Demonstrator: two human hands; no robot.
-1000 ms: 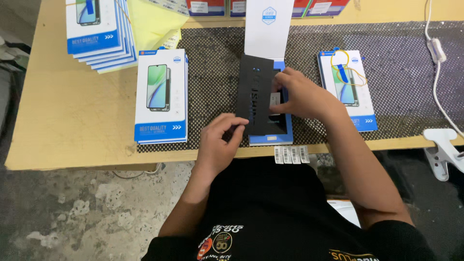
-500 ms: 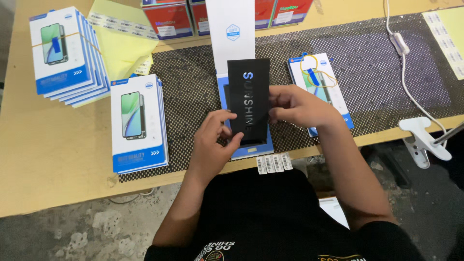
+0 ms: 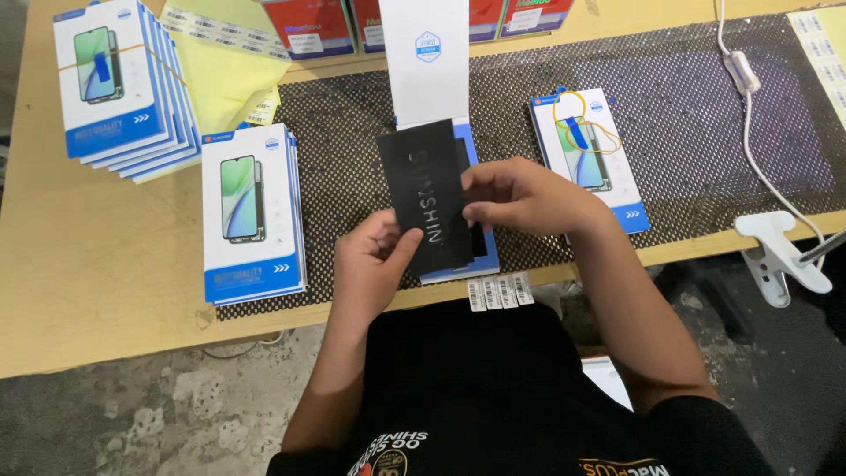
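Black and flat, the thin rectangular card sleeve [image 3: 429, 201] hangs over the open blue-and-white box [image 3: 465, 256] on the tabletop's black mesh mat [image 3: 696, 115], left hand [image 3: 374, 264] and right hand [image 3: 520, 196] each pinching an edge, so a slack grip could let it tilt and slide off.

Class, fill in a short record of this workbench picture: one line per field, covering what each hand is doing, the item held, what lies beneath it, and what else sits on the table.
Left hand: left hand grips the lower left edge of the black sleeve
Right hand: right hand pinches the sleeve's right edge
Beneath: open box with its white lid raised, on the black mesh mat
Left of it: box stack on the mat edge; fanned stack on the wooden table
Right of it: banded box
Table edge: barcode labels
Far right: white clamp
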